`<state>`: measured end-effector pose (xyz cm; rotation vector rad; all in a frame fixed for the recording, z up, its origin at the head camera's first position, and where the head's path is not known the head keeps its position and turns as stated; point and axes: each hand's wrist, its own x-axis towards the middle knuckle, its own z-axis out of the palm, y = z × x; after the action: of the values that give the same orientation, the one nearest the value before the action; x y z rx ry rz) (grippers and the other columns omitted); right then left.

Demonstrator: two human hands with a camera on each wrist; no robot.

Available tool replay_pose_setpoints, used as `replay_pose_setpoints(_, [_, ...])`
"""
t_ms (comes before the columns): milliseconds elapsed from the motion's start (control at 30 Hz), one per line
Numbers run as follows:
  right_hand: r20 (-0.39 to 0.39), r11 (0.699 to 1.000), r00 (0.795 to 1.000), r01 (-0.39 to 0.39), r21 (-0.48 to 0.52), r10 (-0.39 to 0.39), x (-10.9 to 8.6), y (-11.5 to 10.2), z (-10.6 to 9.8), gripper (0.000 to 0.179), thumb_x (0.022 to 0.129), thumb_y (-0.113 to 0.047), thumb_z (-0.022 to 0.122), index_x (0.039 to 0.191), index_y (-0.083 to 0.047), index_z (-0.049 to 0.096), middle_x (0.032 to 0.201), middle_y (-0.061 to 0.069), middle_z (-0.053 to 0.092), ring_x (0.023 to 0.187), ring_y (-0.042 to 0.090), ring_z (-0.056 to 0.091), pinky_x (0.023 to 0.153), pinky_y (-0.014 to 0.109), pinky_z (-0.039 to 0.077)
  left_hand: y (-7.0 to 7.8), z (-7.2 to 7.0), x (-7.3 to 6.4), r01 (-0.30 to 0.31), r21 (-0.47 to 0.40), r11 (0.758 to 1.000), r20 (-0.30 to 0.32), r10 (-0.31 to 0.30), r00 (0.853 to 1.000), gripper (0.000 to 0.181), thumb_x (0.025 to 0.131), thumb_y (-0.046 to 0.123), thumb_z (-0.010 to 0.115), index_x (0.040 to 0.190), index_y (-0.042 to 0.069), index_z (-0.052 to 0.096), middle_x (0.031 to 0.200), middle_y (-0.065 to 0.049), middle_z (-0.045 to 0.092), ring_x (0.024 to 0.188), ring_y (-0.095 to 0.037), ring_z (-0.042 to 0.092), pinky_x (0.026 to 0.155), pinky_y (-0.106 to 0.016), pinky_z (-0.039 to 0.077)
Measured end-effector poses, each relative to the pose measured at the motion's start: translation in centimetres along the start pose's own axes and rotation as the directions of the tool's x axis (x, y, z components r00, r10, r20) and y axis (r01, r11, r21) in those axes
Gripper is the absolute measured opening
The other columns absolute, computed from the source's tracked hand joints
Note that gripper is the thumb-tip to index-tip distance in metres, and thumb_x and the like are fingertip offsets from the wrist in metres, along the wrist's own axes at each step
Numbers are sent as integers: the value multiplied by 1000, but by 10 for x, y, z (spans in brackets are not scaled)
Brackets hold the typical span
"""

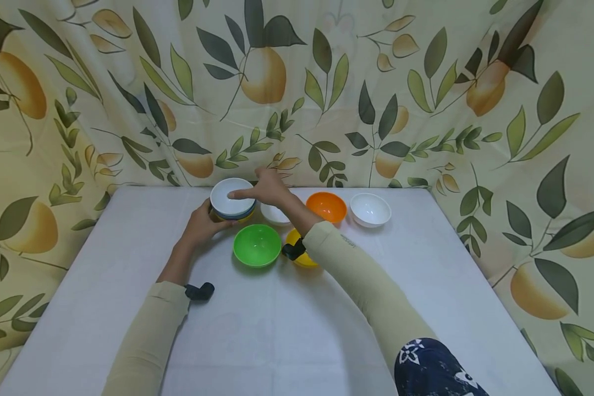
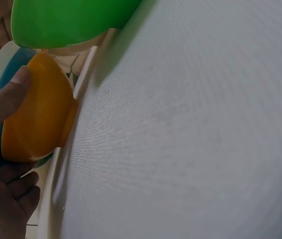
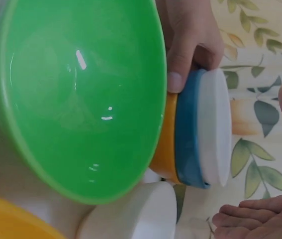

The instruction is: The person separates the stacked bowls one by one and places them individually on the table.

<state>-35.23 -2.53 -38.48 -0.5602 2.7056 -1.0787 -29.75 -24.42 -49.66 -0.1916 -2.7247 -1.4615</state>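
At the far left of the group stands a stack of nested bowls: a white bowl [image 1: 230,193] on top, a blue bowl [image 3: 187,129] below it and a yellow-orange bowl [image 2: 44,112] at the bottom. My left hand [image 1: 200,224] grips this stack from the left, its thumb against the yellow-orange bowl. Above and beside the stack is my right hand [image 1: 269,190]. Its fingers are spread and hold nothing; in the right wrist view they are apart from the white bowl. A green bowl [image 1: 257,247] stands just in front of the stack.
Another white bowl [image 1: 275,214], partly behind the right wrist, stands in the back row with an orange bowl [image 1: 326,207] and a white bowl [image 1: 370,210]. The right forearm partly covers a yellow bowl [image 1: 304,258]. Behind the white-covered table [image 1: 257,330] hangs a fruit-patterned curtain [image 1: 326,126].
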Motion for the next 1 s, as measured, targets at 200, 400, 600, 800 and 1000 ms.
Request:
replay_pose_setpoints(200, [10,986,998,68,-150,-67,12,-1,13,87,75,-58,92,133,1,62,119,12,68,114,22,57,94,31,51,0,-1,-1,7,2,1000,-1,-7,1000,106,87,39,88,163,-1,27,164,-25,37,153,-41,31,126,-59,24])
replay_pose_setpoints(400, [66,973,995,87,-215,-75,10,-9,24,81,71,-49,98,127,-2,65,111,7,72,101,19,67,83,27,57,1,-3,2,5,21,1000,3,-5,1000,102,88,35,87,162,-4,28,163,-27,37,153,-44,31,125,-60,24])
replay_pose_setpoints(600, [91,975,994,79,-207,-62,9,-10,30,89,69,-40,101,137,-2,58,124,8,69,111,21,66,93,29,56,1,-3,2,6,36,999,6,-6,1000,100,89,32,85,161,-6,28,163,-29,35,153,-45,30,125,-60,24])
replay_pose_setpoints(800, [88,971,994,89,-223,-71,9,-10,30,89,69,-38,101,137,-1,58,124,10,68,112,22,65,92,29,56,1,-2,2,2,30,1000,-9,-2,1000,98,88,33,86,161,-5,31,162,-29,37,152,-44,31,126,-60,24])
replay_pose_setpoints(1000, [70,981,995,76,-178,-65,7,-9,30,87,71,-38,99,138,-3,58,123,8,69,109,21,66,89,29,56,0,1,2,25,8,1000,-24,-25,999,102,85,38,89,161,1,33,163,-24,39,154,-40,30,127,-58,21])
